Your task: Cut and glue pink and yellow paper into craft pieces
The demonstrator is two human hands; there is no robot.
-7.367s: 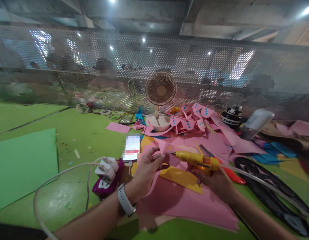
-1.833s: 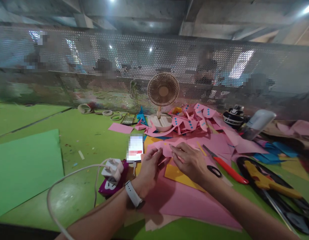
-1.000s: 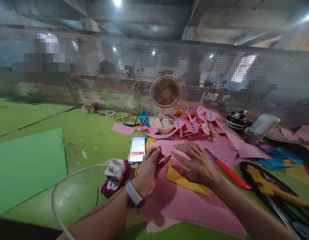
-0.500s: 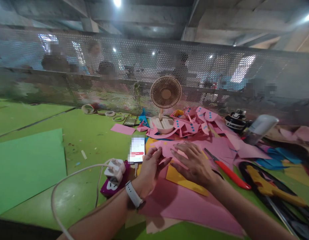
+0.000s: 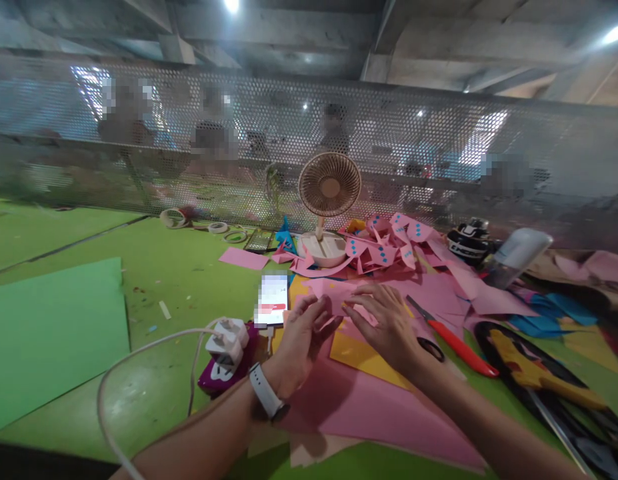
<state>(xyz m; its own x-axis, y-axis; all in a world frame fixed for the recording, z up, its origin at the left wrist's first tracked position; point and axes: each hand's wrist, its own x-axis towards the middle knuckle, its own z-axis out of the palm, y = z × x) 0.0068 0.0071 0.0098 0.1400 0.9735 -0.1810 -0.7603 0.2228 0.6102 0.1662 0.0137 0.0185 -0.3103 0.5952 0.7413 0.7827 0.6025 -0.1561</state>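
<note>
A small folded piece of pink paper [image 5: 333, 293] is in front of me, above larger pink and yellow sheets. My left hand [image 5: 305, 340], with a white watch band [image 5: 263, 392] on its wrist, pinches the paper's left side between bent fingers and thumb. At the paper's right edge, the curled fingertips of my right hand [image 5: 386, 327] close on it, with a tiny yellow spot showing at their tips. Below both hands lie a yellow sheet [image 5: 363, 360] and a large pink sheet [image 5: 379, 407]. A lit phone [image 5: 273, 300] is just left of the paper.
A fan [image 5: 330, 190] stands behind, beside a heap of pink cutouts [image 5: 383, 250]. To the right are a red-handled blade [image 5: 463, 348] and a yellow-and-black tool [image 5: 533, 373]. White plugs [image 5: 226, 343], a cable and a green sheet [image 5: 59, 340] lie left.
My right hand's fingers have gone from spread over the pink paper to curled in at its right edge. My left hand keeps its pinch.
</note>
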